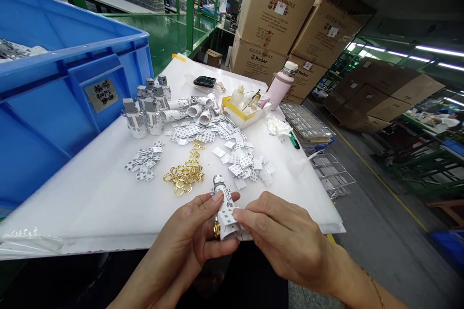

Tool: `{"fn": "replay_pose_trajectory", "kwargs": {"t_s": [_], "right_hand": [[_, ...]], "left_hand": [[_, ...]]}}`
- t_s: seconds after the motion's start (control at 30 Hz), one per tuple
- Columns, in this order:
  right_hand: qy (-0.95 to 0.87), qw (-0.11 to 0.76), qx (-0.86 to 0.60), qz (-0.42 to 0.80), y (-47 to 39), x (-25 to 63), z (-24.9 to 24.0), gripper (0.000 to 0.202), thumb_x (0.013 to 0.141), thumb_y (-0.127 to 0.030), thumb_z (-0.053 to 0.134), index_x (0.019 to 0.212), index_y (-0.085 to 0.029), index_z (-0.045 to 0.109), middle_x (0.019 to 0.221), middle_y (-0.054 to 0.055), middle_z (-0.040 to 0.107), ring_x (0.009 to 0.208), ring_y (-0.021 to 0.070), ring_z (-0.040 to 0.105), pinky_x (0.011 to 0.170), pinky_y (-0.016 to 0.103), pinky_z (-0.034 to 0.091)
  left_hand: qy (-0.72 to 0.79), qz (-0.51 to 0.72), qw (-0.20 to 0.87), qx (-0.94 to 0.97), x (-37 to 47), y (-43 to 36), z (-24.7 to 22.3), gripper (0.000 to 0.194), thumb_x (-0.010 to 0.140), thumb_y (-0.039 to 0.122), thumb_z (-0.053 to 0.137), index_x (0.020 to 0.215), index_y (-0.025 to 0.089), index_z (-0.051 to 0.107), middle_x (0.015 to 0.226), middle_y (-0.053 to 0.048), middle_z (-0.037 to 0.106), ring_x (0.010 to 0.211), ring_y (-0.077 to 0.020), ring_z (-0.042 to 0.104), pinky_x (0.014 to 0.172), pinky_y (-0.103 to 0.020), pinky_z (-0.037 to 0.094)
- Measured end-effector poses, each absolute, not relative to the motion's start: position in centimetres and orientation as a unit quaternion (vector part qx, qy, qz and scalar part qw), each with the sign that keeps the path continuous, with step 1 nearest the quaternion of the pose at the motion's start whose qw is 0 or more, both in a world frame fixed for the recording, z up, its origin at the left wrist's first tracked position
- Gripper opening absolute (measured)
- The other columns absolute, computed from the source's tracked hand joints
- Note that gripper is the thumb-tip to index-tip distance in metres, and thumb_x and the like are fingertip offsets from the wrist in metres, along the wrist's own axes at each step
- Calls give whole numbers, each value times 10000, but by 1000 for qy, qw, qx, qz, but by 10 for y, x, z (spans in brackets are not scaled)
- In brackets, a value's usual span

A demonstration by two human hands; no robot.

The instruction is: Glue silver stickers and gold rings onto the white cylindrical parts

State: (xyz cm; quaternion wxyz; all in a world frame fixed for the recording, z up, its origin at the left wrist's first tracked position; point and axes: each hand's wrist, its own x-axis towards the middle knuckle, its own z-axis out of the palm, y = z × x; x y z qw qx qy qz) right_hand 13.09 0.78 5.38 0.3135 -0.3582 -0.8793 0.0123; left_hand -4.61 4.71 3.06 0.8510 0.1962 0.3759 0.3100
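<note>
My left hand (pixel 192 229) is wrapped round a white cylindrical model part (pixel 225 199) with a grey block at its far end, held tilted over the table's front edge. A gold ring (pixel 216 230) shows at the near left side of this part. Pressed on its near end is a small white plate with square markings (pixel 227 217), and the thumb and fingers of my right hand (pixel 290 234) pinch its right edge. Beyond my hands lie a heap of gold rings (pixel 184 174) and loose white plates (pixel 246 161).
A blue crate (pixel 39 111) stands at the left. Several white cylinders, upright (pixel 136 120) and lying (pixel 176 115), are farther back, near a yellow-edged tray (pixel 239 115), a phone (pixel 205 81) and a pink bottle (pixel 280 88). Green-handled cutters (pixel 294 140) lie right; cartons (pixel 270 14) are stacked behind.
</note>
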Motion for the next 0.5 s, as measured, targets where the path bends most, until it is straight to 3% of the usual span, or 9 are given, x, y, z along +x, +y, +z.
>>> {"fn": "replay_pose_trajectory", "kwargs": {"t_s": [0.1, 0.3, 0.5], "right_hand": [[-889, 293, -352, -21, 8, 131, 56, 260, 976, -39, 432, 1016, -11, 688, 820, 117, 702, 749, 184, 601, 760, 263, 556], [-910, 255, -322, -61, 7, 132, 60, 371, 1010, -77, 317, 1055, 9, 674, 811, 136, 706, 715, 209, 613, 708, 303, 558], [-882, 311, -354, 26, 11, 137, 52, 213, 930, 6, 480, 1055, -39, 647, 860, 105, 705, 818, 182, 627, 796, 261, 562]], "left_hand": [[377, 308, 852, 190, -45, 49, 32, 197, 919, 178, 630, 1064, 101, 738, 1165, -156, 718, 794, -155, 699, 581, -215, 621], [382, 302, 854, 183, -45, 48, 32, 168, 908, 193, 654, 1007, 96, 749, 1068, -132, 736, 717, -134, 694, 577, -215, 627], [372, 297, 862, 176, -44, 48, 33, 147, 906, 192, 657, 978, 100, 747, 862, -81, 720, 663, -120, 668, 545, -200, 613]]}}
